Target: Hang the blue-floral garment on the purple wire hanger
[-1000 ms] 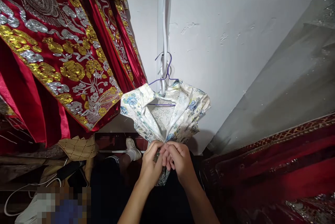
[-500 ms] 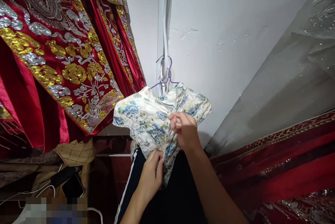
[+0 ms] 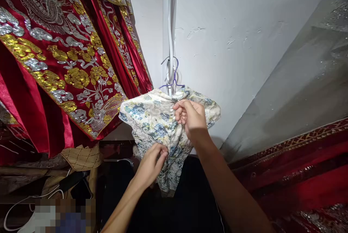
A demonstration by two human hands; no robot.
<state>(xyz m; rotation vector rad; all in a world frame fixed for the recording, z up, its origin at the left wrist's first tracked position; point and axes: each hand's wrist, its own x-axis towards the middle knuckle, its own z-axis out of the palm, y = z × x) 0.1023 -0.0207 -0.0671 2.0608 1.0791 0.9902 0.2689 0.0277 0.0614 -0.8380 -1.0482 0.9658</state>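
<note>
A short-sleeved shirt [image 3: 154, 115], white with blue and yellow flowers, hangs in front of me on a purple wire hanger [image 3: 174, 75]. Its hem reaches down between my legs. At the upper front opening, just below the collar, my right hand [image 3: 192, 117] is closed, thumb and forefinger pinched at the fabric edge. Lower down on the left front, my left hand [image 3: 153, 158] has thumb and fingers drawn together on the cloth near the opening. Small details between the fingertips, such as any button, are hidden.
White strips [image 3: 169, 26] run down the pale wall [image 3: 231, 44] and hold the hanger. Red garments [image 3: 67, 62] with gold and silver embroidery hang at left. More red fabric [image 3: 304, 164] lies at right beside a greyish translucent cover [image 3: 293, 98]. White cables [image 3: 16, 207] trail at lower left.
Both hands have moved up the shirt, the right toward the collar and the left up and slightly leftward. The shirt's front now lies closer together at the neck.
</note>
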